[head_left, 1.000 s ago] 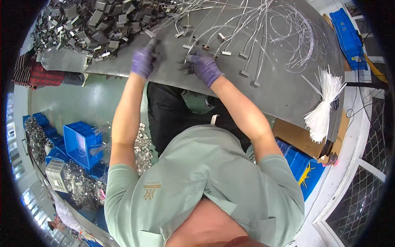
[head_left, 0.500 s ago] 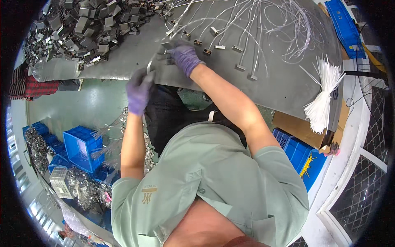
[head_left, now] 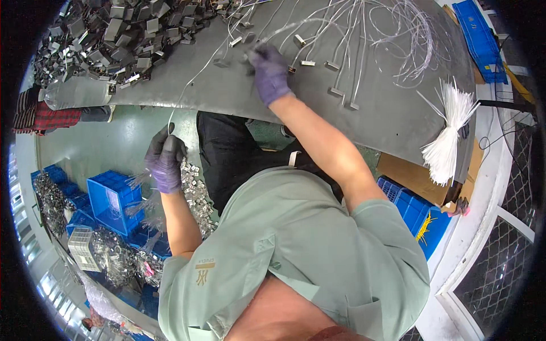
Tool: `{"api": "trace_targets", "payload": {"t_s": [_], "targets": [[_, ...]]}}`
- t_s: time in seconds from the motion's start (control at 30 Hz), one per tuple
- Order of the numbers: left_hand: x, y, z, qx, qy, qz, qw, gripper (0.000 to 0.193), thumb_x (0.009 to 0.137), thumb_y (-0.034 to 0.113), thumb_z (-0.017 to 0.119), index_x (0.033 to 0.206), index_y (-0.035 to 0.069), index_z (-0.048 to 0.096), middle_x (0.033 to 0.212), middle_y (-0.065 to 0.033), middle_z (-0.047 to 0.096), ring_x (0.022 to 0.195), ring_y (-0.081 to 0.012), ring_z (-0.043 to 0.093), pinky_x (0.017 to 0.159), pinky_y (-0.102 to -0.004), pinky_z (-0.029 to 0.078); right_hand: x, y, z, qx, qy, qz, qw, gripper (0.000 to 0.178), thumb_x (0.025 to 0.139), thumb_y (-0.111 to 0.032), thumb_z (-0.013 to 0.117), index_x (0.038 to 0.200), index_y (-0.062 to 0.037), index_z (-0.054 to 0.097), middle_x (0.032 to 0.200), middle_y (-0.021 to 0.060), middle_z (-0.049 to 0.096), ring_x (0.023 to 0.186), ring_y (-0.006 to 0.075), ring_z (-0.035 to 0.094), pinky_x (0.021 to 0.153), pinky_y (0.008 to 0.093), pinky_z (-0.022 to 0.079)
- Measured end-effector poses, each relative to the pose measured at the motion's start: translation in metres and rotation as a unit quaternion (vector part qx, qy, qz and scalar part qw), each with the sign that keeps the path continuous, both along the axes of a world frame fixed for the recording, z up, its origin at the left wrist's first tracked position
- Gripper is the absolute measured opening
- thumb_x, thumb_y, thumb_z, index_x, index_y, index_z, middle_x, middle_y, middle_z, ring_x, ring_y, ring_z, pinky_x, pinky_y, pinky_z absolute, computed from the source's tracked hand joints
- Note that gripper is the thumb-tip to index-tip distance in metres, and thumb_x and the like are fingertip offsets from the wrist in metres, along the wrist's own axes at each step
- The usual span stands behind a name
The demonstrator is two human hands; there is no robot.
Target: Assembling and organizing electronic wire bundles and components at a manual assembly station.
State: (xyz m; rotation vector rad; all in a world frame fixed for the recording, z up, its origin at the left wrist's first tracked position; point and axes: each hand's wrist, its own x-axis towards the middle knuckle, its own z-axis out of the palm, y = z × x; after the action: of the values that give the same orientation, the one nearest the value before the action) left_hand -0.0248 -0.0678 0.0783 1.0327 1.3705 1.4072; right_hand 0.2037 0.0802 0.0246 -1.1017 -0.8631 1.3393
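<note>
My left hand (head_left: 165, 160), in a purple glove with dark fingertips, is off the table's near edge at the left. Its fingers are closed on a thin white cable (head_left: 193, 79), which runs up across the table toward the metal-shelled connectors. My right hand (head_left: 271, 77), gloved alike, is over the tabletop beside a row of cables. Its fingers are blurred by motion, and I cannot make out whether they hold anything. Just right of it lie small metal connectors (head_left: 307, 63) on cable ends. A dark connector shell (head_left: 221, 63) lies to its left.
A large heap of dark metal shells (head_left: 116, 34) covers the table's far left. Looped clear cables (head_left: 418, 45) lie at the far right, and a bundle of white ties (head_left: 446, 136) hangs near the right edge. Blue crates (head_left: 114, 204) stand on the floor at the left.
My left hand has moved down and left, off the table, drawing the cable out long. My right hand has shifted slightly right and away from it.
</note>
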Motion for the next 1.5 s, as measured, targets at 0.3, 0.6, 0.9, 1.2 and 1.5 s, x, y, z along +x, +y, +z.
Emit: {"api": "trace_targets", "payload": {"t_s": [0.3,0.6,0.9,1.2,1.5], "targets": [[0.013,-0.042,-0.006,-0.064,0.156,-0.055,0.984,0.039,0.084,0.028,0.058,0.106,-0.005,0.06,0.054,-0.0027,0.048,0.044,-0.0082,0.04,0.044,-0.0227,0.031,-0.028,-0.005,-0.01,-0.105,0.233,0.162,0.953,0.026,0.087,-0.01,0.053,0.11,0.0,0.048,0.095,0.0144,0.064,0.08,0.0251,0.066,0.056,0.0314,0.052],[-0.092,-0.174,-0.098,-0.19,-0.289,-0.015,0.938,0.038,0.088,0.023,0.054,0.118,0.0,0.053,0.047,0.0027,0.032,0.039,-0.0096,0.031,0.038,-0.0238,0.027,-0.028,0.044,-0.017,-0.132,0.182,0.075,0.972,0.022,0.087,-0.007,0.049,0.109,-0.0002,0.045,0.095,0.0181,0.064,0.072,0.0293,0.067,0.051,0.0333,0.052],[-0.12,-0.181,-0.126,-0.187,-0.35,0.029,0.917,0.036,0.09,0.024,0.055,0.119,0.004,0.052,0.048,0.0031,0.034,0.042,-0.0106,0.034,0.039,-0.0245,0.028,0.007,0.036,0.024,0.01,0.176,-0.024,0.984,0.018,0.091,-0.008,0.046,0.104,0.0038,0.043,0.089,0.0202,0.063,0.07,0.0277,0.067,0.052,0.0326,0.054],[-0.108,-0.158,-0.124,-0.144,-0.369,-0.014,0.918,0.034,0.092,0.021,0.05,0.122,0.008,0.049,0.048,0.0041,0.031,0.041,-0.0097,0.032,0.038,-0.0232,0.027,0.024,0.019,0.016,0.049,0.115,-0.042,0.991,0.018,0.092,-0.009,0.046,0.105,0.0032,0.044,0.091,0.0202,0.064,0.074,0.0293,0.067,0.051,0.0311,0.055],[-0.092,-0.143,-0.118,-0.132,-0.364,-0.04,0.921,0.036,0.089,0.022,0.055,0.119,0.002,0.052,0.046,0.0034,0.034,0.041,-0.0096,0.034,0.038,-0.0232,0.029,0.065,0.016,0.029,0.068,0.191,-0.118,0.972,0.016,0.091,-0.01,0.049,0.104,-0.0001,0.049,0.089,0.0175,0.064,0.073,0.0264,0.067,0.053,0.0314,0.055]]}}
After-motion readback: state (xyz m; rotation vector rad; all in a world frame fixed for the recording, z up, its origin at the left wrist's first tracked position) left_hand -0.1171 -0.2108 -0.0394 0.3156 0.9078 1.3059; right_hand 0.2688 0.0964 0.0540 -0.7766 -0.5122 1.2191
